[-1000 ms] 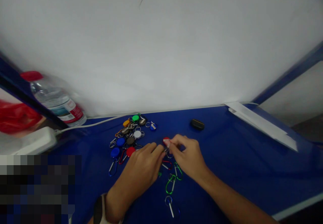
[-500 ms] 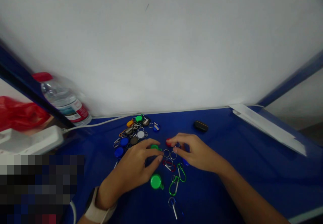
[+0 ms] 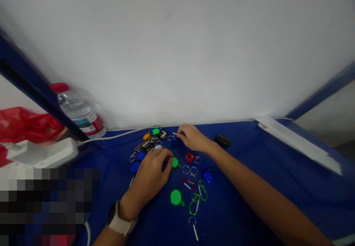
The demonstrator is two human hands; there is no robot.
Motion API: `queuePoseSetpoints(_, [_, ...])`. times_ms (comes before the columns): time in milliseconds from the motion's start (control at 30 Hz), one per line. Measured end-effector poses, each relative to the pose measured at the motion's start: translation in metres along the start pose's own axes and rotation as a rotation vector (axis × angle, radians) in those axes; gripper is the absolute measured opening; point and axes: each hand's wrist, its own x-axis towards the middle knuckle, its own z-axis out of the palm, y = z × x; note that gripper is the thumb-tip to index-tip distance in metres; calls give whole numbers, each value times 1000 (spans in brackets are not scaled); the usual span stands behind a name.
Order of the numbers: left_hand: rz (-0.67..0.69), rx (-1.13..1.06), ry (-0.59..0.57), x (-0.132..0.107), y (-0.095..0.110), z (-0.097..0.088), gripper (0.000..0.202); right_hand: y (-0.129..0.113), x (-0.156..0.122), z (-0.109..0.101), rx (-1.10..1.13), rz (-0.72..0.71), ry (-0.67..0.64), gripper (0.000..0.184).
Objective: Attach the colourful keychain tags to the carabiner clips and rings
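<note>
Left hand (image 3: 149, 170), with a white watch (image 3: 118, 218) on the wrist, low over the blue table top (image 3: 249, 164), fingers curled down and loosely bunched, any hold hidden under them. Just beside those fingers, a green round key tag (image 3: 175, 162), either touching them or nearly so; impossible to tell which. Right hand (image 3: 192, 138) farther forward, at the edge of the heap of key tags (image 3: 148, 142), thumb and fingers drawn close together at a small blue tag (image 3: 173, 138), partly covered by them; whether pinched or only touched, impossible to tell.

Between and below the hands, loose on the table, a red tag (image 3: 189, 157), a blue tag (image 3: 208, 177), a second green tag (image 3: 175, 197), and several metal split rings (image 3: 186, 169). Nearer the bottom, two green clips (image 3: 194, 204), a red clip (image 3: 186, 183), and a silver clip (image 3: 193, 227). Beyond the right hand, a black oblong case (image 3: 222, 140). Off to the left, a water bottle (image 3: 80, 112) with a red cap, a red plastic bag (image 3: 27, 125), and a white power strip (image 3: 47, 153) with a white cable (image 3: 119, 137) running along the table's far edge.
</note>
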Motion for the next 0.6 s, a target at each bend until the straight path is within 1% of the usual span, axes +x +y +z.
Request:
queuePoseSetpoints(67, [-87, -86, 114, 2, -2, 3, 11, -5, -11, -10, 25, -39, 30, 11])
queuePoseSetpoints(100, [-138, -155, 164, 2, -2, 4, 16, -10, -19, -15, 67, -69, 68, 10])
queuePoseSetpoints(167, [-211, -298, 214, 3, 0, 7, 33, -22, -36, -23, 116, -123, 124, 8])
queuePoseSetpoints(233, [-201, -371, 212, 2, 5, 9, 52, -36, -53, -28, 138, -149, 136, 10])
queuePoseSetpoints(267, [-162, -360, 214, 1, 8, 10, 53, -44, -61, -29, 147, -166, 136, 11])
queuePoseSetpoints(300, [-109, -320, 228, 0, 11, 11, 47, -51, -69, -30, 139, -192, 133, 12])
queuePoseSetpoints(367, [8, -221, 287, -4, 18, 12, 23, -62, -82, -29, 115, -232, 150, 14])
queuePoseSetpoints(400, [57, -191, 315, -5, 22, 12, 16, -67, -88, -28, 101, -238, 177, 16])
queuePoseSetpoints(433, [89, -181, 328, -7, 24, 12, 14, -70, -92, -27, 101, -228, 207, 17])
queuePoseSetpoints(500, [95, -214, 300, -9, 29, 11, 26, -71, -97, -24, 185, -147, 291, 19])
queuePoseSetpoints(567, [36, -307, 222, -10, 32, 8, 37, -68, -99, -22, 335, -33, 353, 22])
queuePoseSetpoints(600, [2, -374, 185, -10, 33, 5, 37, -64, -99, -20, 411, 16, 358, 24])
